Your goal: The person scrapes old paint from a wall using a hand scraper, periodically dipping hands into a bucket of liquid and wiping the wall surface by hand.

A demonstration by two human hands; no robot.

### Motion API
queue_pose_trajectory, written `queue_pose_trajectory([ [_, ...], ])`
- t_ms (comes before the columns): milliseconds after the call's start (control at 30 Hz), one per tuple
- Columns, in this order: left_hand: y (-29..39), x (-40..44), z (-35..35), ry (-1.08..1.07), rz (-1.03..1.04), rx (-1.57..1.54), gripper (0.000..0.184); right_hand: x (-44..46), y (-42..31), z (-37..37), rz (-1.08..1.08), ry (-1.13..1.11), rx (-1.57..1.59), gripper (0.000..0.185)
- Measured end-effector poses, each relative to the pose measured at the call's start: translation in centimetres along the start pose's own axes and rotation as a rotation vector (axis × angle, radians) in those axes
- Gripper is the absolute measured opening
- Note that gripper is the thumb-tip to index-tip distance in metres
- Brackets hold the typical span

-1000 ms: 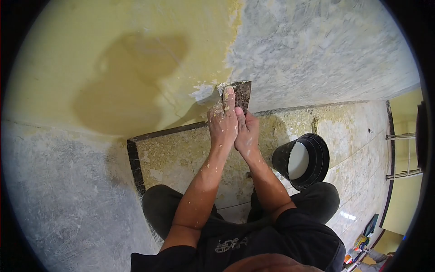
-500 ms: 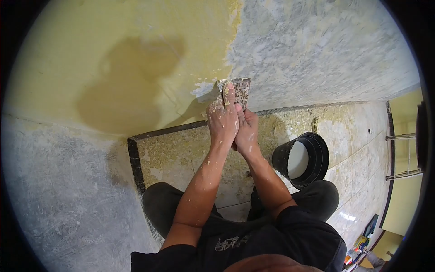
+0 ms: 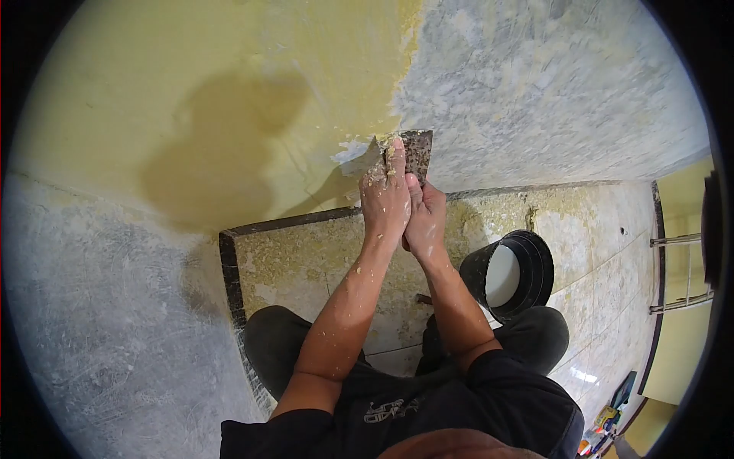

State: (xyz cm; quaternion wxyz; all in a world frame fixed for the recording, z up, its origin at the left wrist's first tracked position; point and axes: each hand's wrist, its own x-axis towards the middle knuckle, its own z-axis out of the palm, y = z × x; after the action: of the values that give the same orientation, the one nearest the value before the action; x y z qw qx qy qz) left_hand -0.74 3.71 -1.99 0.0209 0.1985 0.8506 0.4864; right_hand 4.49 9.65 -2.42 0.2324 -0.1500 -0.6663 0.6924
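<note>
Both my hands are closed together on a paint scraper [image 3: 418, 153] with a wide, stained metal blade. Its edge lies against the wall where yellow paint [image 3: 336, 69] meets a bare grey-white patch [image 3: 527, 92]. My left hand [image 3: 384, 195] has its index finger stretched along the blade, and paint flakes stick to its skin. Beside it, my right hand [image 3: 426, 218] wraps round the handle, which is mostly hidden by the fingers. A small pale chipped spot [image 3: 350, 151] shows in the yellow paint left of the blade.
A black bucket [image 3: 544, 268] holding whitish liquid stands on the tiled floor by my right knee. Paint scrapings [image 3: 306, 256] litter the floor along the dark skirting. Another scraped wall [image 3: 115, 329] is on the left. A metal ladder-like frame [image 3: 680, 271] and assorted items [image 3: 604, 421] are at the right.
The scraper and both hands appear slightly further right in the view, still on the wall at the paint's edge. The view itself has shifted a little.
</note>
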Motion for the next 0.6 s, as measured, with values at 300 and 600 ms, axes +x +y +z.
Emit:
queue_pose_trajectory([
  [300, 1.2, 0.3, -0.7, 0.027, -0.051, -0.062, 0.053, 0.0, -0.8, -0.2, 0.133, -0.059, 0.063, 0.034],
  [600, 0.9, 0.1, -0.7, 0.125, 0.096, 0.204, 0.052, 0.7, 0.7, 0.3, 0.165, -0.067, 0.163, 0.038],
])
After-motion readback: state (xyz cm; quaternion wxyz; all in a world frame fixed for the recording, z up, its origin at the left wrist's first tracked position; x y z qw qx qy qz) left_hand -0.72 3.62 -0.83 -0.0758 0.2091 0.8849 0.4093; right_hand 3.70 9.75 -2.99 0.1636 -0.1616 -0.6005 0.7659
